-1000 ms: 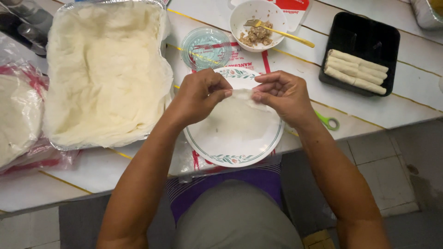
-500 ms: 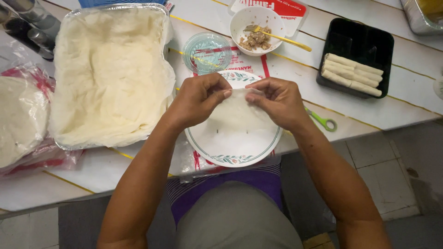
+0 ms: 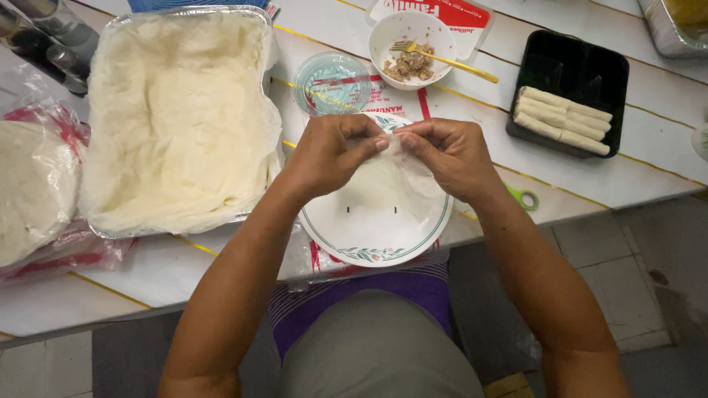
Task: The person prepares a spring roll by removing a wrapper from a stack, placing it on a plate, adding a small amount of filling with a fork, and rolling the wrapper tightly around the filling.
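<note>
Wrapper (image 3: pixel 383 188) lies thin and pale on your plate (image 3: pixel 413 247), far edge pinched at 12 o'clock by both sets of fingers; left hand (image 3: pixel 332 151) and right hand (image 3: pixel 450 151) equally near. Roll axis runs 9 to 3. Bowl (image 3: pixel 383 37) at 12 holds filling and fork; black tray (image 3: pixel 568 66) at 2 holds finished rolls; foil pan (image 3: pixel 254 15) at 10 holds wrappers
</note>
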